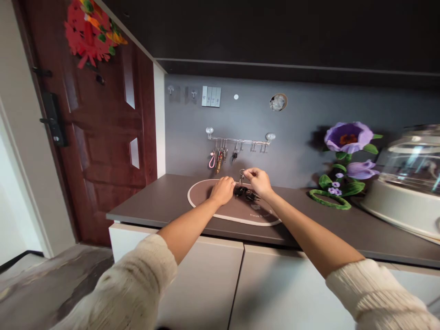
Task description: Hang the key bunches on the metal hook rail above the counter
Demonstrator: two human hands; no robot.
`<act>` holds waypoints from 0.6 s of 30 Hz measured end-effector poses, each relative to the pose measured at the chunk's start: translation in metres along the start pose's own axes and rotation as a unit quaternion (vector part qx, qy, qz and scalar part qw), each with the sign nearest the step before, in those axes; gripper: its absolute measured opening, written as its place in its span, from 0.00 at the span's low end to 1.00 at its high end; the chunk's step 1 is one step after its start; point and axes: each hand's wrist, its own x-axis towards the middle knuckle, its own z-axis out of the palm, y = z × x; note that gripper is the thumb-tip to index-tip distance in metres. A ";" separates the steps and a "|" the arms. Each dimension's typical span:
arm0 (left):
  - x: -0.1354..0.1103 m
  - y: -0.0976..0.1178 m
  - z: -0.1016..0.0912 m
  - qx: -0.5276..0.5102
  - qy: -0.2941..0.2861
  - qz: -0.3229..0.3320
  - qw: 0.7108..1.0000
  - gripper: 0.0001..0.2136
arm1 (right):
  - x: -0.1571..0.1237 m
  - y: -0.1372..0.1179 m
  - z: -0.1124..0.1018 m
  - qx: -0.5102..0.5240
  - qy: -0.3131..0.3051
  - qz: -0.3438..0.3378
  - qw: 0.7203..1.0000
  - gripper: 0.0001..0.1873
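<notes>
Both my arms reach over a brown oval mat [213, 211] on a dark countertop [161, 201]. My left hand [222, 189] is closed, knuckles up, on a dark bunch of keys [246, 193] lying on the mat. My right hand [258, 180] pinches a small metal key ring [241, 174] lifted just above the bunch. What the left fingers hold beneath them is partly hidden.
A metal hook rail [239, 140] on the grey wall carries a pink strap and other keys [217, 159]. A red-brown door [103, 133] stands at the left. Purple fabric flowers [347, 146] and a domed appliance [405, 183] sit at the right. White cabinets lie below.
</notes>
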 end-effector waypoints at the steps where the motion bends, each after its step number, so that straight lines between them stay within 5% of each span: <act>1: 0.001 -0.001 0.001 -0.005 0.002 -0.007 1.000 0.13 | 0.005 -0.001 -0.001 -0.003 -0.001 0.000 1.000 0.13; 18: 0.004 -0.004 0.006 -0.031 -0.023 -0.015 0.999 0.14 | 0.093 -0.016 0.011 -0.041 0.081 0.057 0.994 0.08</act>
